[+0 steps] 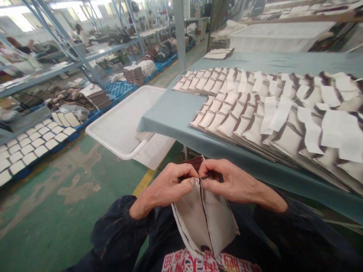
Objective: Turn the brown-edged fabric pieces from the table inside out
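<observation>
A beige fabric piece (193, 217) with a dark seam down its middle hangs in front of my torso, its top edge showing dark brown cloth. My left hand (172, 185) pinches it just left of the seam. On the other side of the seam, my right hand (227, 181) pinches the same top edge, thumb and fingertips closed. The fingertips of both hands nearly meet at the seam. Overlapping rows of similar beige pieces (227, 124) lie on the table to the right, some with white strips (279, 113) on top.
The blue-green table (170, 117) has its corner just ahead of my hands. A white tub (113, 124) stands left of it, partly under the corner. A metal post (179, 34) rises behind. Pallets with stacked pieces (36, 141) lie at left; people sit farther back.
</observation>
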Available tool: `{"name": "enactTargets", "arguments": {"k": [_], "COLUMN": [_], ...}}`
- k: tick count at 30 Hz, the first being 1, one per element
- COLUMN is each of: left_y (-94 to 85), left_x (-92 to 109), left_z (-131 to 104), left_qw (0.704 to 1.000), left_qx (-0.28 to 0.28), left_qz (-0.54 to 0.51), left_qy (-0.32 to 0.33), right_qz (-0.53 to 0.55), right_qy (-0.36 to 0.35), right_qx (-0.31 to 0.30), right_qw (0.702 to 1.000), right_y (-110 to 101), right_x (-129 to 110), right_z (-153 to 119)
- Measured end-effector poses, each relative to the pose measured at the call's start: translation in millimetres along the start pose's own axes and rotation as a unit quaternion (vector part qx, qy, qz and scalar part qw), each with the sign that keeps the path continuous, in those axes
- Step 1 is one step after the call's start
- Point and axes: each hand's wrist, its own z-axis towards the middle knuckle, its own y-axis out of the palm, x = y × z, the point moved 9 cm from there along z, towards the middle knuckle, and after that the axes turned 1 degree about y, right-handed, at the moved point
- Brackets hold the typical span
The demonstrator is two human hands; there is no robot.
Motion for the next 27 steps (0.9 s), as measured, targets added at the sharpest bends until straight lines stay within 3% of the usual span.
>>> {"name": "enactTargets", "arguments": {"k": [3,10,19,27], "left_y": [-0.3,1.8,4.3,-1.9], "left_x": [-2.2,-3.7,-11.7,-2.2], "left_z": [-2.7,-8.5,-9.9,-14.3], "left_qw": [1.000,0.998,0.993,1.000], "left_qx": [-0.003,-0.025,-0.062,0.017], "left_qz": [-0.008,-0.046,-0.089,0.013], "left_qy": [-0.014,-0.037,-0.045,-0.010], "right_qz": [-0.010,-0.083,-0.036,0.044], "right_qy": [0.004,-0.060,-0.053,-0.004], "right_qx": [0.012,0.078,0.037,-0.004], "right_qw": [1.000,0.992,0.997,0.999], "right_y": [1.4,-1.0,4.4,9.8], "right_x": [-1.9,-18.1,-21.2,-6.1], "right_z": [0.4,-3.9,-4.0,-3.4]}}
